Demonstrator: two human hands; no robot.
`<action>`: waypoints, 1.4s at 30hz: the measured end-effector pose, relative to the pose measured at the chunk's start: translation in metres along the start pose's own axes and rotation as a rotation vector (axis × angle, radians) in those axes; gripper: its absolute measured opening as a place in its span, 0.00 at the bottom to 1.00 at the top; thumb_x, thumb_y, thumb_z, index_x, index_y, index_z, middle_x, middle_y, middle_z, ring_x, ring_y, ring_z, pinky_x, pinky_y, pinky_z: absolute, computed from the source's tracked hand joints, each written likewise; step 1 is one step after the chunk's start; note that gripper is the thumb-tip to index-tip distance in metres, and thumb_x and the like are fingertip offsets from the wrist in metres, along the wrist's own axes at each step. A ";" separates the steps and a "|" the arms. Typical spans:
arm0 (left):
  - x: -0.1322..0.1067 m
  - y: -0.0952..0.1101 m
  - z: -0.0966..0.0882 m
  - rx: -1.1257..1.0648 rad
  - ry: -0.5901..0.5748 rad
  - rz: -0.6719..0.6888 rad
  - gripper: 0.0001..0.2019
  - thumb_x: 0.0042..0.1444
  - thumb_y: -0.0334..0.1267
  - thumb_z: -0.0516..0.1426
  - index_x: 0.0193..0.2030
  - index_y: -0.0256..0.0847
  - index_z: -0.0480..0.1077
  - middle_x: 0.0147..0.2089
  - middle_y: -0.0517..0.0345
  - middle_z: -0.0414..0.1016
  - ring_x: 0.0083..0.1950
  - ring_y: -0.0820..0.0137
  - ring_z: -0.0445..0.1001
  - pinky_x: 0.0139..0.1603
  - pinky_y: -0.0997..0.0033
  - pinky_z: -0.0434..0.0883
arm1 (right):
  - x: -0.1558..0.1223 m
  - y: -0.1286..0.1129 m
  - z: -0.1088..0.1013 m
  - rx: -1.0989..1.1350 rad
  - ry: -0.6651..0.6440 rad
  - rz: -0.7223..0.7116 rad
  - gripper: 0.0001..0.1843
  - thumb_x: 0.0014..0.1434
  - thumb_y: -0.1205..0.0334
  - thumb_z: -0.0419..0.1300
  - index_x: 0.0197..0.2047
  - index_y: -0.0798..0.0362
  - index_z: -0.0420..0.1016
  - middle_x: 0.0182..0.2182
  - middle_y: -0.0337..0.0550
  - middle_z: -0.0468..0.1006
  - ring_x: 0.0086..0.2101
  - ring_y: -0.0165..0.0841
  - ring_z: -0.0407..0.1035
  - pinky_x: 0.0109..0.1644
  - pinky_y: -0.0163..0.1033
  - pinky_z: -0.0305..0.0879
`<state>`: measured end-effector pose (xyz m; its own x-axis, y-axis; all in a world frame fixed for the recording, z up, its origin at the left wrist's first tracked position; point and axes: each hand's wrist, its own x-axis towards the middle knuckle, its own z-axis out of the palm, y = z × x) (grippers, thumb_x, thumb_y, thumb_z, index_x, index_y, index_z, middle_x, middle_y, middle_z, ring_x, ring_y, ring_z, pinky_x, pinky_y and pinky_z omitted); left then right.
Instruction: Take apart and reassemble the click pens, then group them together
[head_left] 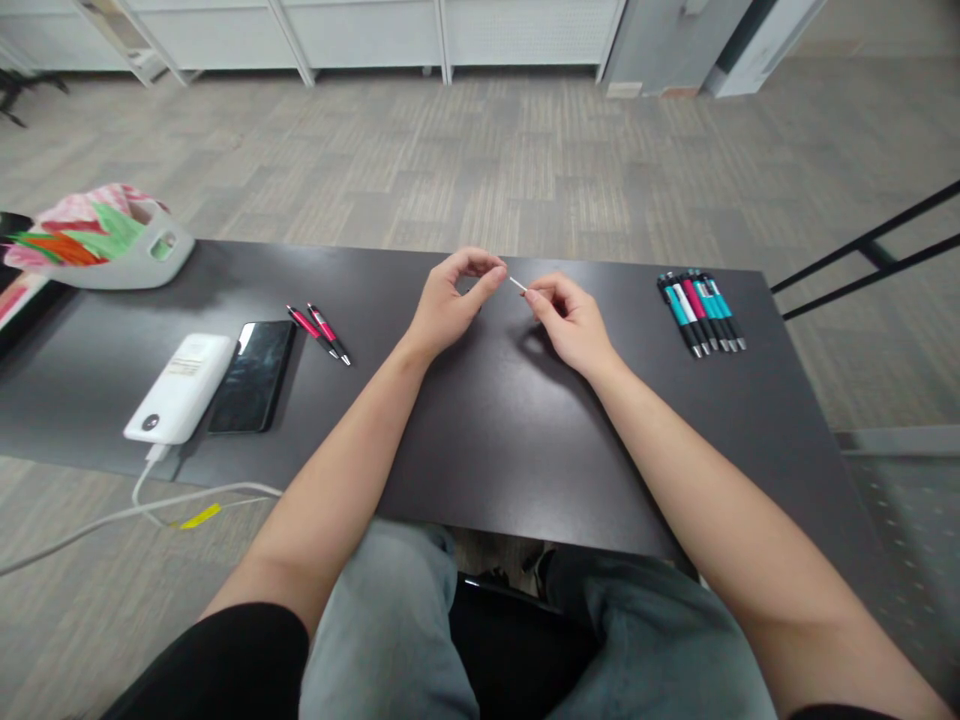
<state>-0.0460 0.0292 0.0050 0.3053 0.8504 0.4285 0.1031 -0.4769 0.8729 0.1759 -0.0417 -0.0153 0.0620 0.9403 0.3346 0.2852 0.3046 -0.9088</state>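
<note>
A thin white stick, which looks like a pen refill, spans the gap between my two hands above the table. My left hand pinches its upper left end between thumb and fingertips. The lower right end sits between the thumb and curled fingers of my right hand. Both ends are covered by fingers. To the right, several pens with teal, white and pink barrels lie side by side in a row. Two pink pens lie to the left of my left hand.
On the left of the dark table lie a black phone and a white power bank with a cable hanging off the front edge. A white basket holding colourful items stands at the back left.
</note>
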 end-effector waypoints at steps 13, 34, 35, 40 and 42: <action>0.000 -0.009 -0.010 0.216 0.132 0.015 0.14 0.80 0.53 0.67 0.53 0.47 0.89 0.51 0.52 0.95 0.53 0.59 0.93 0.62 0.56 0.85 | 0.003 0.004 0.001 0.018 0.070 0.021 0.35 0.70 0.17 0.70 0.45 0.43 0.84 0.29 0.35 0.73 0.32 0.36 0.66 0.42 0.45 0.66; -0.012 0.001 -0.006 0.715 -0.179 0.009 0.05 0.74 0.40 0.72 0.47 0.58 0.93 0.66 0.53 0.90 0.72 0.44 0.75 0.77 0.28 0.59 | 0.004 0.003 0.000 0.066 0.052 0.043 0.33 0.69 0.19 0.73 0.45 0.43 0.83 0.29 0.35 0.75 0.31 0.35 0.66 0.39 0.43 0.66; -0.012 0.002 -0.007 0.718 -0.180 0.000 0.05 0.74 0.40 0.72 0.49 0.58 0.93 0.66 0.53 0.89 0.72 0.44 0.74 0.77 0.28 0.59 | 0.004 0.003 0.000 0.073 0.053 0.036 0.33 0.69 0.19 0.72 0.45 0.43 0.83 0.29 0.35 0.74 0.31 0.35 0.66 0.38 0.43 0.66; -0.013 0.006 -0.006 0.740 -0.186 -0.039 0.10 0.72 0.39 0.72 0.57 0.57 0.91 0.69 0.51 0.88 0.73 0.43 0.74 0.77 0.30 0.58 | 0.004 0.002 0.000 0.063 0.047 0.039 0.34 0.69 0.19 0.72 0.45 0.43 0.83 0.29 0.35 0.74 0.31 0.35 0.65 0.40 0.43 0.67; -0.013 0.008 -0.005 0.751 -0.195 -0.046 0.10 0.73 0.38 0.71 0.56 0.56 0.91 0.69 0.50 0.88 0.74 0.44 0.75 0.77 0.31 0.58 | 0.004 0.001 0.000 0.049 0.044 0.049 0.34 0.69 0.19 0.72 0.45 0.43 0.83 0.29 0.35 0.74 0.31 0.35 0.65 0.41 0.44 0.68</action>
<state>-0.0541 0.0155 0.0078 0.4391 0.8516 0.2864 0.7122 -0.5242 0.4670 0.1762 -0.0375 -0.0153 0.1176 0.9471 0.2988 0.2332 0.2661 -0.9353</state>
